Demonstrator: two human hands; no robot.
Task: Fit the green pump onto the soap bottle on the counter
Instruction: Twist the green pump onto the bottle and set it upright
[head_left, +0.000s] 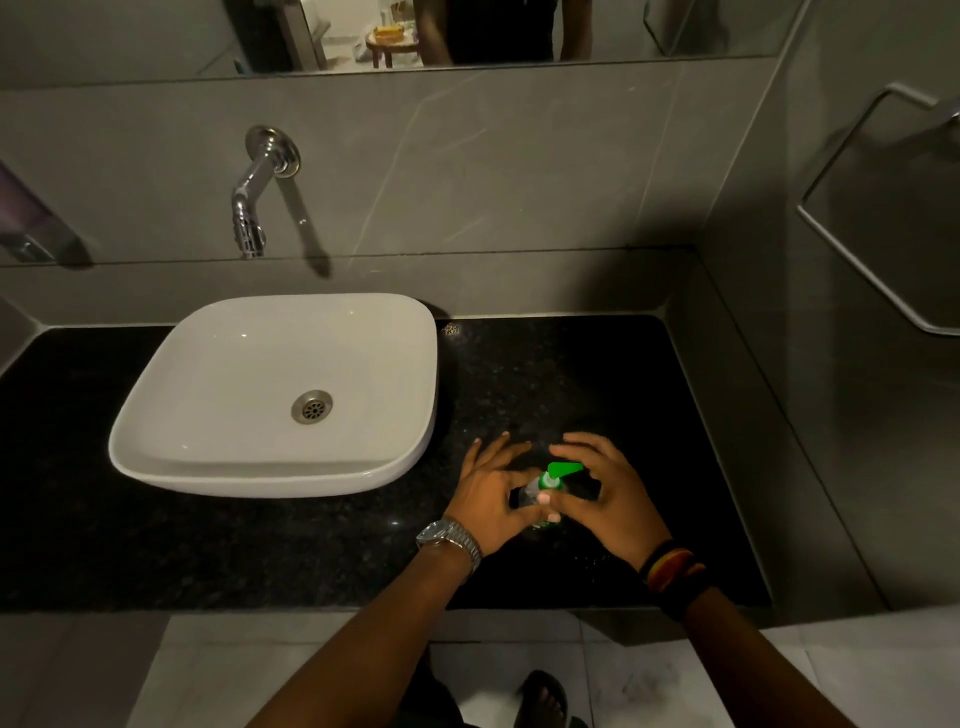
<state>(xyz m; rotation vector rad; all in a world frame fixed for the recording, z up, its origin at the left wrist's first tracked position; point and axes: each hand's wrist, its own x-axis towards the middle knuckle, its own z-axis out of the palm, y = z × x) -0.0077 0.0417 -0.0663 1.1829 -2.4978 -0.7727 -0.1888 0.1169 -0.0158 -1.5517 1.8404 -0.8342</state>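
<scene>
On the black counter (597, 374), right of the basin (275, 395), the left hand (493, 499) is gripping the clear soap bottle (530, 493) while the right hand (608, 499) is pinching the green pump (558, 473) collar, apparently seating it; next probably calls for twisting it snug.

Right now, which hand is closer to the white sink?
The left hand is closer, lying between the sink and the soap bottle. The right hand is on the bottle's far side.

The green pump (558, 474) sat on the clear soap bottle (531, 492), spout pointing right, bottle upright on the black bench (571, 374).
</scene>
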